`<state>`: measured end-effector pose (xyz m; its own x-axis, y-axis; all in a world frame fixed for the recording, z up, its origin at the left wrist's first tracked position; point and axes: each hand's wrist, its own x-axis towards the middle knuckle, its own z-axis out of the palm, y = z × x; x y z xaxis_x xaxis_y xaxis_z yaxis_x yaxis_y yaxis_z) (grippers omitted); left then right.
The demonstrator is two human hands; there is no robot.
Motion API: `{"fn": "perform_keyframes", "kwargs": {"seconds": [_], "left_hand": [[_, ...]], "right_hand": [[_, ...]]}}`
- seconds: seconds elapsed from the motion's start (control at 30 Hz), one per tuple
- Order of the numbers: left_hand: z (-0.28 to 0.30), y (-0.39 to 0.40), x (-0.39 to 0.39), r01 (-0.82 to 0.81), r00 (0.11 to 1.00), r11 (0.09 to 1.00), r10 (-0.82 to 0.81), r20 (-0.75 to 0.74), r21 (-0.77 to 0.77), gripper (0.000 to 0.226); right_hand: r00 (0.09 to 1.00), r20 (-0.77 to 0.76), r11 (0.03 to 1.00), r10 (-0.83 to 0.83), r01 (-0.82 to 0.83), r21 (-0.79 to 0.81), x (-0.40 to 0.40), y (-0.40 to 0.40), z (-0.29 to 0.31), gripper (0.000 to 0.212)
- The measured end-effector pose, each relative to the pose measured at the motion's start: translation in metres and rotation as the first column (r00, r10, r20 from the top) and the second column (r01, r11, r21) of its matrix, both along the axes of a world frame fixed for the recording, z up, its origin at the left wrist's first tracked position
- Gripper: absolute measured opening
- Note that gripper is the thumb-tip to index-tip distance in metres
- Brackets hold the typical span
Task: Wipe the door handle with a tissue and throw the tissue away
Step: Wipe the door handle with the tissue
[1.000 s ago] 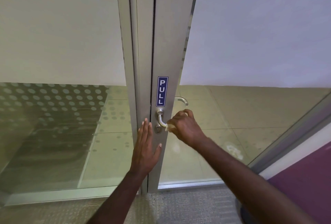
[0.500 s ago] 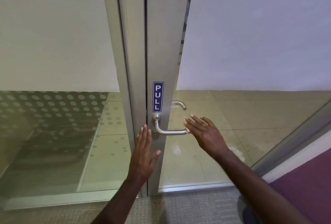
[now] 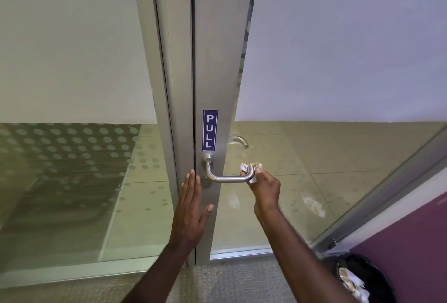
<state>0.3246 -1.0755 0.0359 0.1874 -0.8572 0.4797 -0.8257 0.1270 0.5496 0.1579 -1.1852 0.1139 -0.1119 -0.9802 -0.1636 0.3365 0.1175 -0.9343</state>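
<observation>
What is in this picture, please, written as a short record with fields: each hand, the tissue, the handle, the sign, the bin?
left hand: open, flat against the door frame below the lock
right hand: pinching the tissue
tissue: white, crumpled, wrapped at the free end of the handle
door handle: silver lever, level, pointing right
sign: blue, reads PULL, just above the handle
bin: dark, lower right on the floor, crumpled paper inside

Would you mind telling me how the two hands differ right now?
The left hand lies flat and open against the door frame; the right hand is closed on a crumpled tissue. The left holds nothing; the right presses the tissue to the handle's end. Both are bare.
</observation>
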Motion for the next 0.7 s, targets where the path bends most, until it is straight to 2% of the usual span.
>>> {"fn": "perform_keyframes", "kwargs": {"seconds": [0.07,0.1,0.27,0.6,0.7], "left_hand": [[-0.001,0.0,0.004,-0.001,1.0,1.0,0.001,0.002,0.003,0.073],[-0.001,0.001,0.006,-0.004,1.0,1.0,0.004,0.001,0.006,0.073],[-0.006,0.008,0.012,-0.002,1.0,1.0,0.002,-0.006,0.016,0.074],[-0.009,0.025,0.035,-0.015,0.999,1.0,0.015,-0.029,0.002,0.074],[-0.01,0.03,0.045,-0.031,0.999,1.0,0.031,-0.02,-0.006,0.074]], "right_hand": [[0.978,0.207,0.992,-0.033,0.007,0.125,0.003,0.006,0.0,0.02],[0.959,0.28,0.987,-0.042,-0.004,0.159,0.005,0.011,0.001,0.023],[0.835,0.547,0.964,-0.05,-0.102,0.244,0.024,0.044,-0.001,0.022],[0.77,0.638,0.936,-0.019,-0.21,0.282,0.087,0.075,-0.014,0.019],[0.775,0.631,0.933,-0.012,-0.217,0.285,0.101,0.08,-0.016,0.027]]}}
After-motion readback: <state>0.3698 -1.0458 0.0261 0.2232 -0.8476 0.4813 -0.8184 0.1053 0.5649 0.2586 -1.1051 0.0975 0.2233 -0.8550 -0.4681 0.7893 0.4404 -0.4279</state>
